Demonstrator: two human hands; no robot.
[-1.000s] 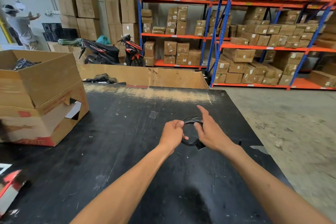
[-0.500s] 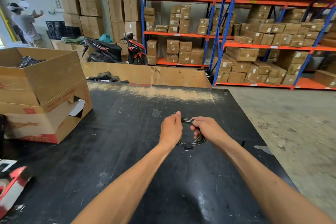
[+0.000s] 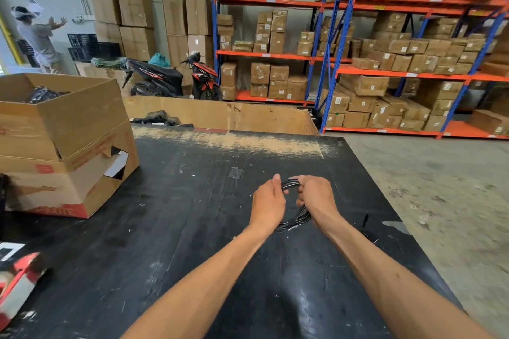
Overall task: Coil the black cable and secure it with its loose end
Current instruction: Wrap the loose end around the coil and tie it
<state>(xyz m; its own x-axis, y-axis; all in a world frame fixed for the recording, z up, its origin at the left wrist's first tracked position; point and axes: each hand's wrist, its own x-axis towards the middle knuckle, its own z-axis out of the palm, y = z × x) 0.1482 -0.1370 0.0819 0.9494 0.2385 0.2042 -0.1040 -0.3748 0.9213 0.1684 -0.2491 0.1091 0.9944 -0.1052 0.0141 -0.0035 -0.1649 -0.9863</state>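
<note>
Head view: above the black tabletop [image 3: 170, 242], the left hand [image 3: 268, 203] and right hand [image 3: 316, 197] — both closed — grip the coiled black cable [image 3: 296, 221].

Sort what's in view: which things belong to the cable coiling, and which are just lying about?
In the job:
black cable coil
left hand
right hand

Lying about:
stacked cardboard boxes
clear tape scrap
red and white object
black table

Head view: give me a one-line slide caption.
Left hand and right hand grip a coiled black cable above the black table.
</note>
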